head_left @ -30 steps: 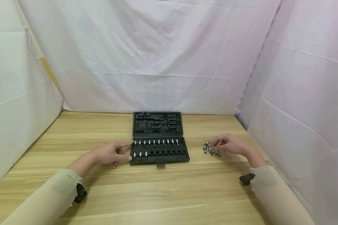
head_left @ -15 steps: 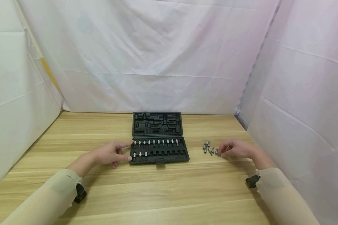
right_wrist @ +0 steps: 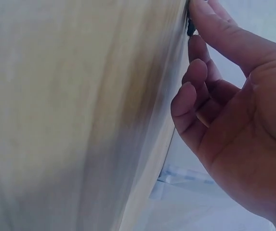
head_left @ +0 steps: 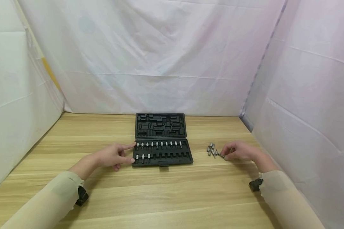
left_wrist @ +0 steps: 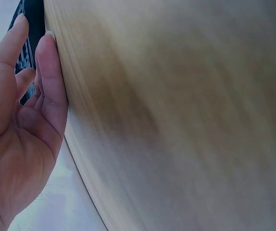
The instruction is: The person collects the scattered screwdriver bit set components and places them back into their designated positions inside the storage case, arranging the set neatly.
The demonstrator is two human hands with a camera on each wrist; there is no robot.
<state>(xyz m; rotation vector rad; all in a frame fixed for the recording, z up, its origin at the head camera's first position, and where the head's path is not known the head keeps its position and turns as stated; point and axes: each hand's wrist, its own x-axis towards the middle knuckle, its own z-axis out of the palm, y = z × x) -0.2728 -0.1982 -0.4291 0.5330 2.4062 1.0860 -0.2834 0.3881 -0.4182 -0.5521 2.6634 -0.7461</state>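
Observation:
A black plastic case lies open on the table, its lid folded back. Silver bit sockets fill most of its upper row; three more bit sockets sit at the left of the lower row. My left hand touches the case's left edge, index fingertip at the upper part and thumb lower down. To the right, my right hand pinches a small bit socket between thumb and fingertips, close to the tabletop. Its dark end shows in the right wrist view. Beside it lie several loose bit sockets.
The wooden table extends in front of the case and between both arms. White curtains hang behind and along both sides. Vacant slots run along the right of the case's lower row.
My right hand has shifted right across the loose bit sockets and down to the rightmost one, which its fingertips now pinch. The left hand and the case have stayed in place.

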